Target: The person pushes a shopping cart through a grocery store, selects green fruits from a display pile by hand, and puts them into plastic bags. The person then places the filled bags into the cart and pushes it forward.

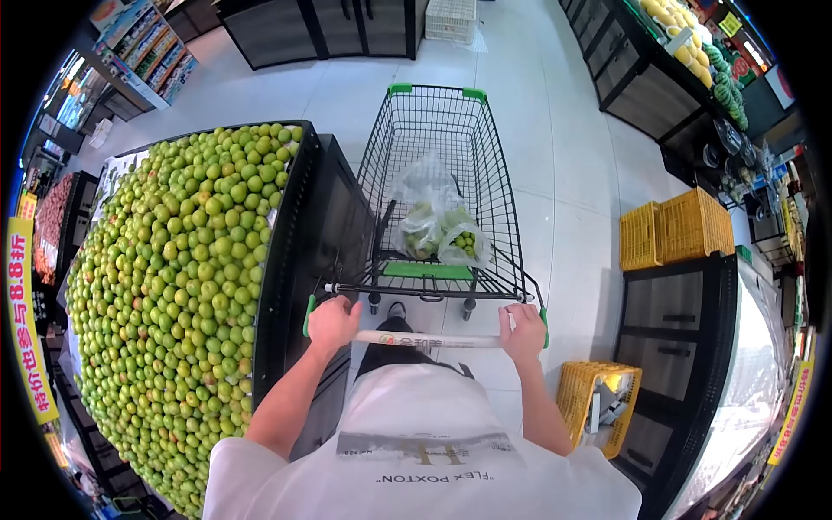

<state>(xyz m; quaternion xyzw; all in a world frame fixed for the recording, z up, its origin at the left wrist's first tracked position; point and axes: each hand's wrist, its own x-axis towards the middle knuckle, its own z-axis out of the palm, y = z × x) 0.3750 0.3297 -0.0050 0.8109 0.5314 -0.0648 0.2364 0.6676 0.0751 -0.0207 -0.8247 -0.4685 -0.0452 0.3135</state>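
Both my hands are on the pale handle (425,339) of a shopping cart. My left hand (334,322) wraps round the handle's left end, close to the fruit stand. At the right end my right hand (523,331) is closed on the same bar. In front of me extends the black wire shopping cart (503,191) with green corner pieces. Clear plastic bags (425,195) lie in the near part of its basket. Small green fruit (464,242) shows through one bag; the contents of the others are harder to make out.
A large heap of green round fruit (186,277) fills the stand at left, its dark side close beside the cart. Yellow crates (693,227) sit on a dark cabinet (663,316) at right. Another yellow crate (568,403) is on the floor. Dark cabinets (321,30) stand ahead.
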